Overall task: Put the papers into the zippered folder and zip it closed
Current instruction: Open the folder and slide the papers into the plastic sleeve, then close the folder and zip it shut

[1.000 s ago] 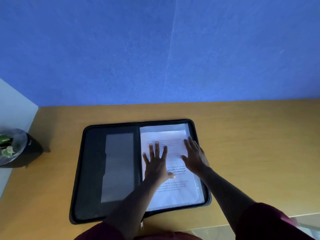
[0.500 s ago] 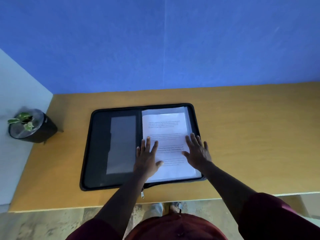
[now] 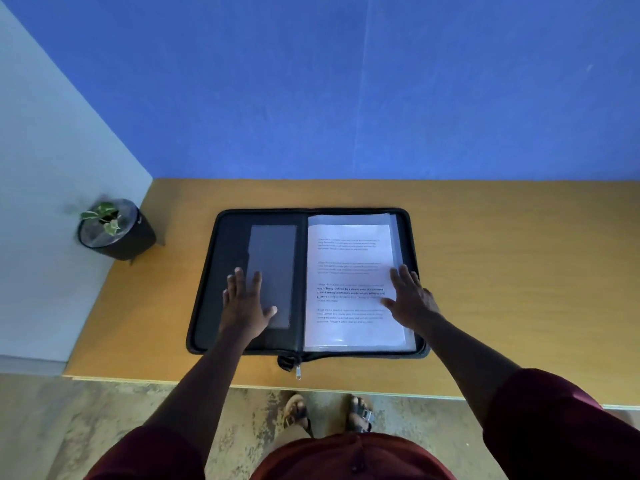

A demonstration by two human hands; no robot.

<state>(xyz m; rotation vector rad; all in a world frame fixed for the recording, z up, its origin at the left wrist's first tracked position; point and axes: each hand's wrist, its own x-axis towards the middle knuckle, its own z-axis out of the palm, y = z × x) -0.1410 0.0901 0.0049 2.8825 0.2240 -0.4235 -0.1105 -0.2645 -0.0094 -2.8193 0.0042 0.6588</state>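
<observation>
Folder: the zippered folder point(image 3: 225, 271) lies fully open and flat on the desk point(image 3: 502, 271), nearer the desk's left end and close to its front edge.
Papers: the papers point(image 3: 349, 258) lie in the folder's right half, printed side up, apparently inside or over a clear sleeve (which of the two cannot be told), squared to the spine.
Left hand: the left hand point(image 3: 244, 303) lies flat on the folder's left half, fingers straight and spread, gripping nothing.
Right hand: the right hand point(image 3: 410, 299) rests flat at the papers' right edge, fingers extended, nothing pinched.
Zipper: the zipper pull point(image 3: 298, 370) hangs loose off the spine at the desk's front edge; no length of the track is closed.
Done: loading appears complete.
Left: fold one half over the other, then run the zip round all three sides.
Risk: a sheet edge proud of the right side could catch in the teeth.
Other: a potted plant point(image 3: 110, 230) stands at the desk's left edge.
</observation>
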